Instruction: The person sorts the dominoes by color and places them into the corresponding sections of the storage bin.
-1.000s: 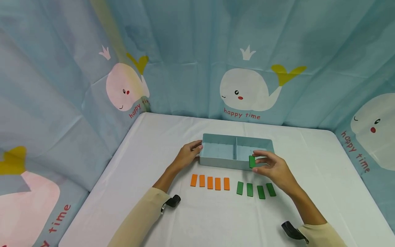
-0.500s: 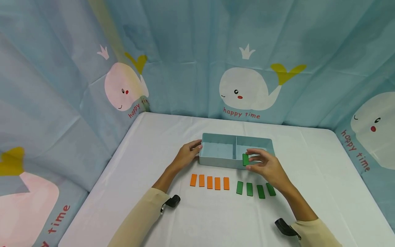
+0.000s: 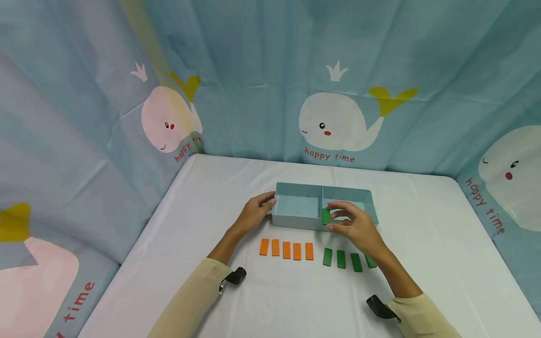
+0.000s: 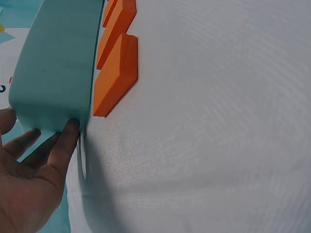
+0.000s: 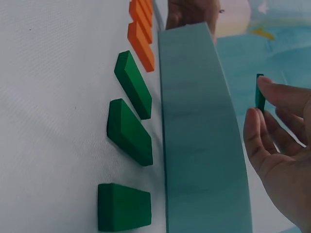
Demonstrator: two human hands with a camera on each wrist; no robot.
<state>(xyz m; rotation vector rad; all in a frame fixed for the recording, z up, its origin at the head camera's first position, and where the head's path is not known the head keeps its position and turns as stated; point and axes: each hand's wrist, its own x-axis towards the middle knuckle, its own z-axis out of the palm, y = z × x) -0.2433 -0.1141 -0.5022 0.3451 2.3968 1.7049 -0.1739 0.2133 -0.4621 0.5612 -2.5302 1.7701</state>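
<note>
Two hands are at a light-blue two-compartment box (image 3: 296, 222) in the head view: the right hand (image 3: 358, 231) has its grip pinched on a green block (image 3: 326, 217) near the divider (image 3: 322, 195), while the left hand (image 3: 255, 211) rests its grip, loosely parted, against the box's left end. Five orange blocks (image 3: 286, 250) and four green blocks (image 3: 341, 259) lie in front on the worktop (image 3: 279, 298). From the left wrist, spread fingertips (image 4: 73, 125) touch the box's end. From the right wrist, the pinched block sits above the rim.
</note>
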